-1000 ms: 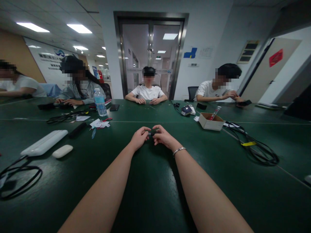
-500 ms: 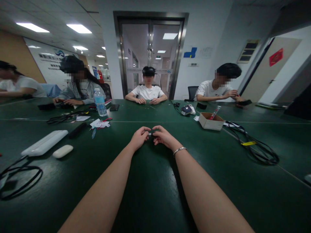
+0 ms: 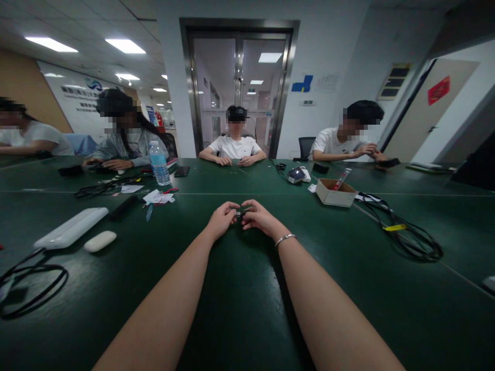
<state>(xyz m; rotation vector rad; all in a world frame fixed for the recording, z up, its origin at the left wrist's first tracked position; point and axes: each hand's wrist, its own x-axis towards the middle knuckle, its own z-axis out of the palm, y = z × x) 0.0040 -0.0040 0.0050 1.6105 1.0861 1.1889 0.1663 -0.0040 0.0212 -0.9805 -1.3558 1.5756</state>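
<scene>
My two hands meet over the green table (image 3: 240, 299), straight ahead of me. Between their fingertips is a small object (image 3: 238, 214) with a shiny silvery part and a darker end; it is too small for me to tell its kind. My left hand (image 3: 223, 220) pinches it from the left, thumb and fingers closed. From the other side my right hand (image 3: 261, 217), with a silver bracelet at the wrist, has its fingers curled around the darker end. The fingers partly hide the object.
Left lie a white power bank (image 3: 71, 228), a white oval case (image 3: 100, 241) and black cables (image 3: 34, 288). Farther off stand a water bottle (image 3: 159, 162) and paper scraps (image 3: 158, 197). Right are a cardboard box (image 3: 335, 196) and a coiled cable (image 3: 415, 239). Several people sit around the table.
The fingers of my right hand have shifted slightly around the small object, closing up a little. My left hand stays in place.
</scene>
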